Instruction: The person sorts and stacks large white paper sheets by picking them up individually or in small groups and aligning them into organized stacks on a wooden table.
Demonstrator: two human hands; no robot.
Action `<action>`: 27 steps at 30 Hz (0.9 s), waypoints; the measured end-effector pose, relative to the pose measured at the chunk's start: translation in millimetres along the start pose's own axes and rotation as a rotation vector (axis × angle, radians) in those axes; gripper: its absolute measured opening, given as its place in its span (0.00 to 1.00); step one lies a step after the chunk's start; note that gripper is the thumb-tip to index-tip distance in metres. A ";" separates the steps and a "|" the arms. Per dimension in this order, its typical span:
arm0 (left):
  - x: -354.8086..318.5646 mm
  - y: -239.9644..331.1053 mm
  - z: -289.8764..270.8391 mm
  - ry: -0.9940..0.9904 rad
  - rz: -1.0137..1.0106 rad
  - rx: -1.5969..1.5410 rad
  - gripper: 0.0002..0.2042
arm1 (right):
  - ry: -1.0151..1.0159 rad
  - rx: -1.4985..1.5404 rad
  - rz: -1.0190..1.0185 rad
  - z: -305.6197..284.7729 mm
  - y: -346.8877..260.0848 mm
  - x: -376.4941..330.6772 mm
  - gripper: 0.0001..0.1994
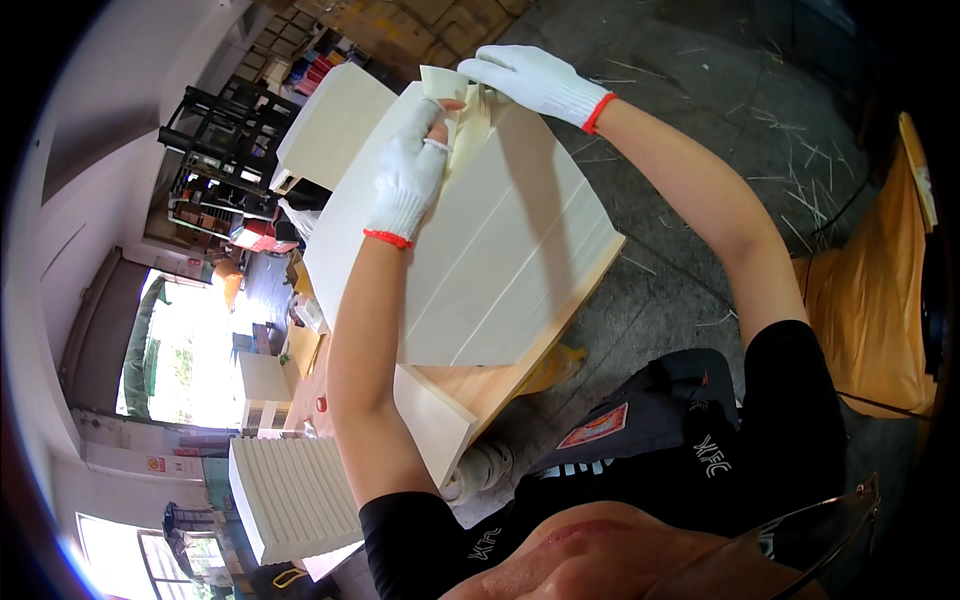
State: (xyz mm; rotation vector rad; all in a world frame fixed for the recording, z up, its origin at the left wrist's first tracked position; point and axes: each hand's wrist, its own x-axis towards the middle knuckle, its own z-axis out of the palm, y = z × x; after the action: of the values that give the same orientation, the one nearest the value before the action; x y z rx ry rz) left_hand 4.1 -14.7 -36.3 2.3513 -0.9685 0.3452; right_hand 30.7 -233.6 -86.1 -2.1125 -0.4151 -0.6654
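A large cream sheet stack with pale lines across it lies slanted on a light wooden tabletop. At its far end a narrow cream paper strip is lifted and bent up. My left hand, in a white knit glove with a red cuff and bare fingertips, is closed on this strip. Across from it, my right hand, gloved the same way, reaches over the far corner. Its fingers are stretched out, with the tips by the strip's raised end; its thumb is mostly hidden.
Another cream stack stands beyond on the left. A ridged cream stack is at the lower left. A black forklift-like frame stands farther back. Thin paper scraps litter the grey floor; an orange-brown sheet-covered object is at right.
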 end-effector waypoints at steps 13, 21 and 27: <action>-0.9 15.9 -1.4 -0.105 -0.216 -0.156 0.18 | 0.196 0.084 0.008 11.1 -3.6 -15.5 0.22; -0.3 0.5 3.9 0.145 0.079 -0.013 0.16 | 0.103 0.057 0.076 -0.1 -20.2 -16.9 0.25; -0.5 13.3 -0.5 -0.084 -0.181 -0.081 0.15 | 0.165 0.022 -0.007 12.1 1.1 -12.0 0.21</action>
State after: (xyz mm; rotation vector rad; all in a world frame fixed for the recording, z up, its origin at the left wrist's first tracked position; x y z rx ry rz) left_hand -5.7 -21.8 -30.8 2.3733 -0.7837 0.1349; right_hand 25.4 -225.0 -99.8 -2.0180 -0.3361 -0.8286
